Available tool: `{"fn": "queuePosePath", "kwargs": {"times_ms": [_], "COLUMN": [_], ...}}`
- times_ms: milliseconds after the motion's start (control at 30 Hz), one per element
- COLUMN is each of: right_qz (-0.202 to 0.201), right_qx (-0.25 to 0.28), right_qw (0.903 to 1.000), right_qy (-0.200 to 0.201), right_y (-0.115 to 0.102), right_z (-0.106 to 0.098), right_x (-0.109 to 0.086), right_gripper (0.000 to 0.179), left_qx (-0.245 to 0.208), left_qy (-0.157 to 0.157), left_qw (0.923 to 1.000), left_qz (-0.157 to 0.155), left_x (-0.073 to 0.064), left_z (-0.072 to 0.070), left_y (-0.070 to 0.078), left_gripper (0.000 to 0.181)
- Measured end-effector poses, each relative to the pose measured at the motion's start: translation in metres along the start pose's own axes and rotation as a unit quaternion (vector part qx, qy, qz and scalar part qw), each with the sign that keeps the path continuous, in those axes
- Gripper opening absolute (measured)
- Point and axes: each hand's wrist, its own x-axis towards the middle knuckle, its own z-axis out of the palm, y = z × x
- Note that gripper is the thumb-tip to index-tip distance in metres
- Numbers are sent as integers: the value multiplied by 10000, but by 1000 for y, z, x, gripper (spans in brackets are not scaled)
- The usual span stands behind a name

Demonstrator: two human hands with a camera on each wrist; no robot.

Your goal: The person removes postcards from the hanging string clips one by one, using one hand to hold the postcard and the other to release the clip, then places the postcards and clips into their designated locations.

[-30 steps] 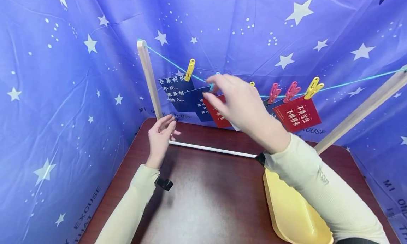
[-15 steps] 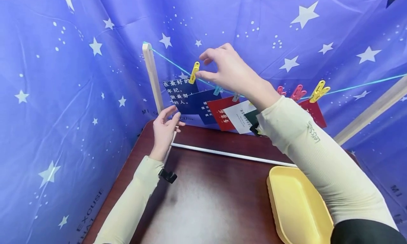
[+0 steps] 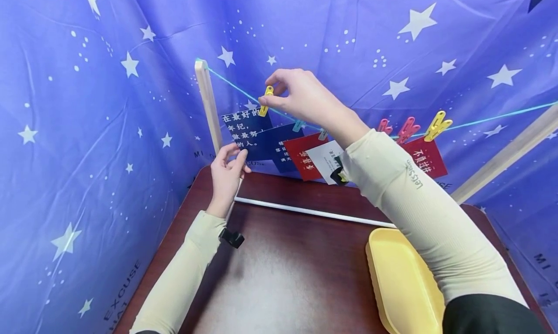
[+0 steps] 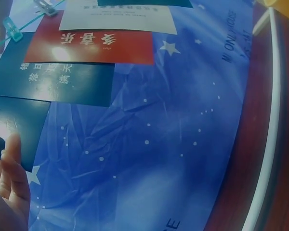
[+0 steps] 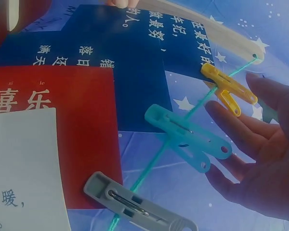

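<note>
On a turquoise string (image 3: 235, 87), a yellow clothespin (image 3: 266, 101) holds a dark blue card (image 3: 241, 126) with white characters. My right hand (image 3: 301, 94) is at this clothespin. In the right wrist view its thumb and fingers are spread on either side of the handles, without a visible squeeze. My left hand (image 3: 226, 174) is at the card's lower edge, fingers loosely bent. Whether its fingertips touch the card I cannot tell. Beside it hang a second blue card (image 5: 86, 53) from a turquoise clothespin (image 5: 183, 137), and a red card (image 5: 86, 134) near a grey clothespin (image 5: 139, 204).
Wooden posts (image 3: 207, 101) carry the string above a brown table (image 3: 279, 271). A white bar (image 3: 305, 210) crosses low between them. Further right are a white card (image 3: 322, 159), pink clothespins (image 3: 407, 128) and another red card (image 3: 427, 157). A yellow tray (image 3: 379, 276) stands front right.
My right hand has moved left along the string from the turquoise clothespin to the yellow one, its fingers drawing nearer to it. The left hand has risen slightly to the card's lower edge.
</note>
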Motion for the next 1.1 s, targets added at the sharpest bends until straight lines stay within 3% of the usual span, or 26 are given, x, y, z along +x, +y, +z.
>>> {"fn": "queuePosePath", "kwargs": {"times_ms": [267, 500, 767, 1100], "right_qz": [192, 285, 140, -274], "right_qx": [70, 443, 599, 319], "right_qw": [9998, 9986, 9981, 9956], "right_qy": [29, 99, 63, 838], "right_y": [0, 4, 7, 8], "right_z": [1, 1, 0, 7], "right_x": [0, 3, 2, -2], "right_gripper": [44, 37, 31, 23], "left_qx": [-337, -747, -557, -283], "left_qy": [68, 34, 118, 157], "left_qw": [9990, 9947, 9959, 9956], "left_qz": [297, 704, 701, 884], "left_x": [-1, 0, 2, 2], "left_z": [1, 0, -3, -4], "left_y": [-3, -6, -7, -5], "left_gripper": [5, 20, 14, 5]}}
